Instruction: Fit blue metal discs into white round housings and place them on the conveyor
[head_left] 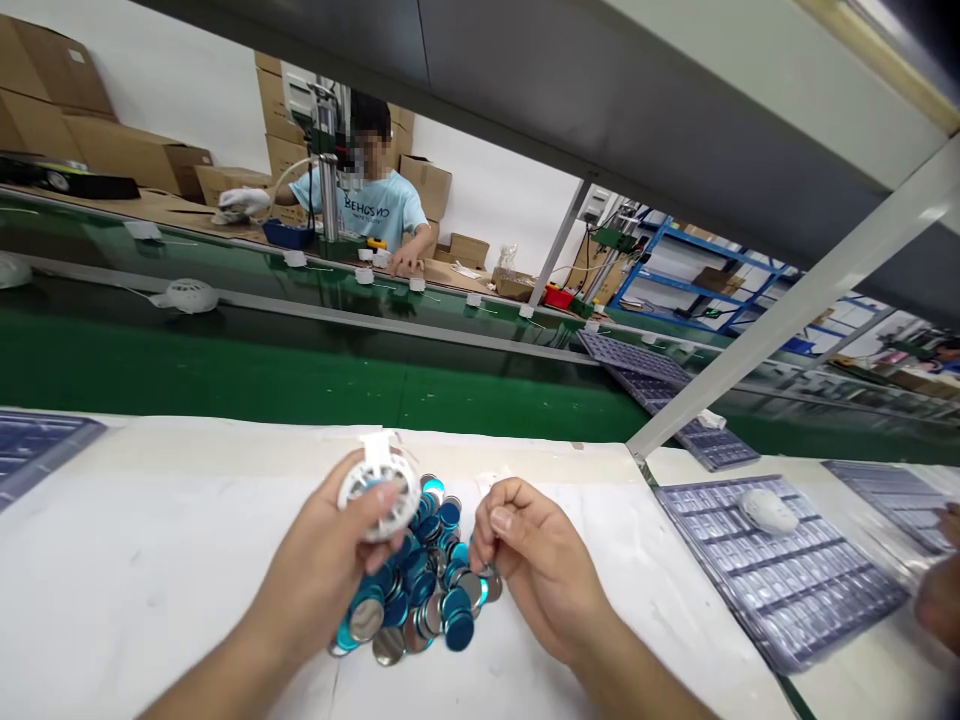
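My left hand [330, 545] grips a round white slotted part [386, 492], its thumb lying across the front. Just right of it, my right hand [536, 560] is closed, with fingertips pressed together at the edge of the pile; whatever it may hold is hidden. Between and below both hands lies a heap of round discs [420, 590], some blue and some silver, on the white work surface [180, 560].
A green conveyor [300, 375] crosses behind, carrying white parts [191, 296]. Clear plastic trays [795, 575] lie at the right, one with a white part [769, 511]. A slanted post [795, 310] rises nearby. A person [382, 210] sits opposite; another person's hand [941, 590] shows far right.
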